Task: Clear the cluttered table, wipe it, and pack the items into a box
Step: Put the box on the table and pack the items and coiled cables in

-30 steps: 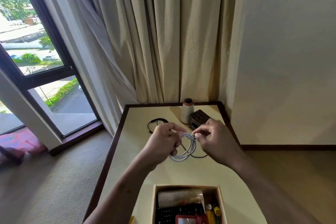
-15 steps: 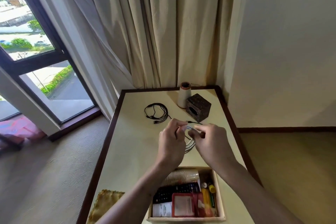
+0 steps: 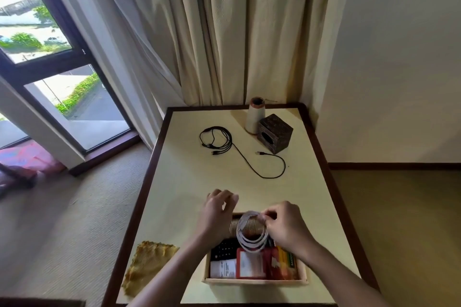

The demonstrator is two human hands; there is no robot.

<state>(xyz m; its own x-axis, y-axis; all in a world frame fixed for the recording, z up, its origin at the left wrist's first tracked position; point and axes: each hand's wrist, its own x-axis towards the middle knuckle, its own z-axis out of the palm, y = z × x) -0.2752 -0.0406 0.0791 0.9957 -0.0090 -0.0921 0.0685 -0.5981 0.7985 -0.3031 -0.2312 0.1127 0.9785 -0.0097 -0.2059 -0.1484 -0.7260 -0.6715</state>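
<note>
Head view, looking down over a cream surface (image 3: 189, 182) with a dark wooden border. Close to the front edge, an open wooden box (image 3: 254, 281), used below as the landmark.

Over the middle of the box: a white cable coil (image 3: 252, 244), wound in several loops and hanging from its top. Cannot tell whether its lowest loop touches the contents. Right hand (image 3: 287, 224) above the box's far right part, thumb and fingertips pinching the top of the coil. Left hand (image 3: 217, 212) above the box's far left corner, just beside the coil and apart from it, fingers loosely bent, gripping nothing, blurred at the tips.

Inside the box:
- at the far end, a lying stack of ribbed cups (image 3: 233, 225), partly hidden behind the coil
- along the left wall, a black keypad device (image 3: 222, 249)
- in the near left corner, a white printed slip (image 3: 223, 268)
- in the near middle, a red card holder (image 3: 252, 264) with a pale window
- by the right wall, a yellow-green label (image 3: 289, 258) bearing letters

Print on the slip and letters on the label too blurred to read.

Left of the box, near the surface's border, a yellow cloth (image 3: 147, 264), lying rumpled. Beyond the box and well apart from it, a black cable (image 3: 249, 164), partly looped, one plug end lying free. Farther beyond, toward the far right corner, a dark cube (image 3: 274, 133) with a round hole in one face. Just beside the cube, an upright pale thread cone (image 3: 254, 117) with a brown rim. Behind all of it, beige curtains (image 3: 224, 32); far left of the box, a dark-framed window (image 3: 50, 57).
</note>
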